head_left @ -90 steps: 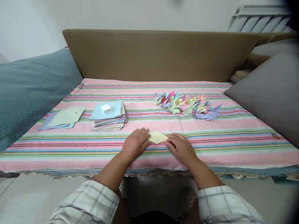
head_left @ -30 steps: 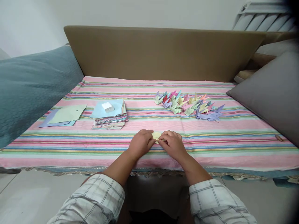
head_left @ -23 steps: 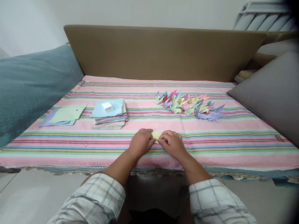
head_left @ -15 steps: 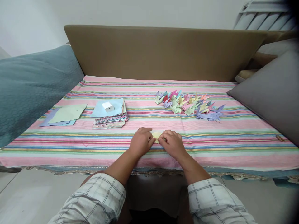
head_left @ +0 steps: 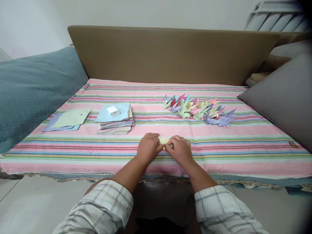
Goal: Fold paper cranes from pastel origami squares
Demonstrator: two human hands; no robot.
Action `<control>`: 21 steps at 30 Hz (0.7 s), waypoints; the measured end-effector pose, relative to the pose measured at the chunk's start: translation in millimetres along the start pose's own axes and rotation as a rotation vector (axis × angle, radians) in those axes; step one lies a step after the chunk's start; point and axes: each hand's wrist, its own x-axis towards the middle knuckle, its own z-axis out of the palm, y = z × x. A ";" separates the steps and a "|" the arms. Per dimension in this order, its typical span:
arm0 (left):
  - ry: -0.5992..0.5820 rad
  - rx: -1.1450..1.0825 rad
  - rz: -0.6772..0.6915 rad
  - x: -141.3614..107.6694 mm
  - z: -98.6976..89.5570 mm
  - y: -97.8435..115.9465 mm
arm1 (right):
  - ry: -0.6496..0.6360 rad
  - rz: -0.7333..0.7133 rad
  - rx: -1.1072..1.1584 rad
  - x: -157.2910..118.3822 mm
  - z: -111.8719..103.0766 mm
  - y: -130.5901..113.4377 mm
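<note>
Shift: since three seconds back, the left hand [head_left: 148, 148] and right hand [head_left: 180, 150] have closed in over the pale yellow paper [head_left: 164, 140]; it showed as a whole diamond then, only its middle now. My view has drifted slightly.
Sleeves: checked left sleeve [head_left: 104, 201] and right sleeve [head_left: 224, 204], both sitting high on the forearms; I judge that keeps fabric off the work.
Left hand: laid over the paper's left end, thumb at the near edge. Pinching or just pressing, I can't tell; probably steadying it.
Right hand: thumb and forefinger nearly meeting, apparently pinching the near edge, other fingers curled. Fine control, I'd guess.
Yellow paper: flat on the striped cloth [head_left: 97, 165], near side, between the hands, ends covered.
Loose sheets: a few overlapping sheets [head_left: 70, 118], far left of the hands.
Stack: squared paper stack [head_left: 114, 126], left, white block [head_left: 113, 111] on top, likely as a weight.
Folded figures: many-coloured paper figures [head_left: 198, 113], grouped right and farther off, presumably out of the elbows' way.
Cushions: teal cushion [head_left: 41, 78] left, grey cushion [head_left: 282, 87] right.
Back: brown panel [head_left: 170, 55]; beyond it, far right, a radiator [head_left: 280, 19].
</note>
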 end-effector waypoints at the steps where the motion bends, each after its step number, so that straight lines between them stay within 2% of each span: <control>1: 0.001 0.002 0.001 -0.2 0.2 0.0 | 0.003 0.000 -0.001 0.0 0.2 -0.1; 8: 0.022 -0.011 0.000 -1.5 0.0 0.7 | 0.022 0.021 0.024 0.6 -0.1 1.7; 15: -0.005 -0.043 -0.047 -0.3 -3.4 2.4 | -0.041 0.035 0.092 1.6 -6.7 3.4; 21: -0.028 -0.084 -0.084 -0.3 -7.5 1.5 | -0.072 -0.019 0.124 2.8 -7.7 8.3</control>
